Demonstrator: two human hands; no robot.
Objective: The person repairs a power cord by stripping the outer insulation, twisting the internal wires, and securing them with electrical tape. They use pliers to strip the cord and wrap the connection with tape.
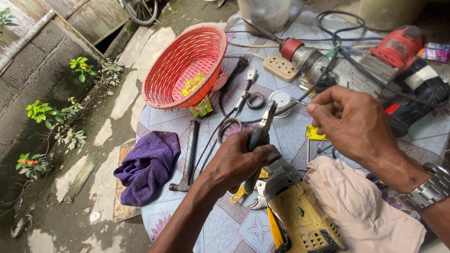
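Observation:
My left hand (236,161) grips the dark handles of a pair of pliers (262,126), whose metal jaws point up toward a thin wire. My right hand (351,122) is raised to the right of the jaws, fingers pinched on that thin wire, with a metal watch on its wrist. Just below my left hand lies a yellow angle grinder (300,215), and a second pair of pliers with yellow handles (243,192) pokes out beside it.
A red plastic basket (183,65) stands tilted at the table's far left. A hammer (189,157) and a purple cloth (147,164) lie at the left edge. A large red and grey power drill (375,65), a beige socket block (280,68), black cables and a pink cloth (365,211) fill the right.

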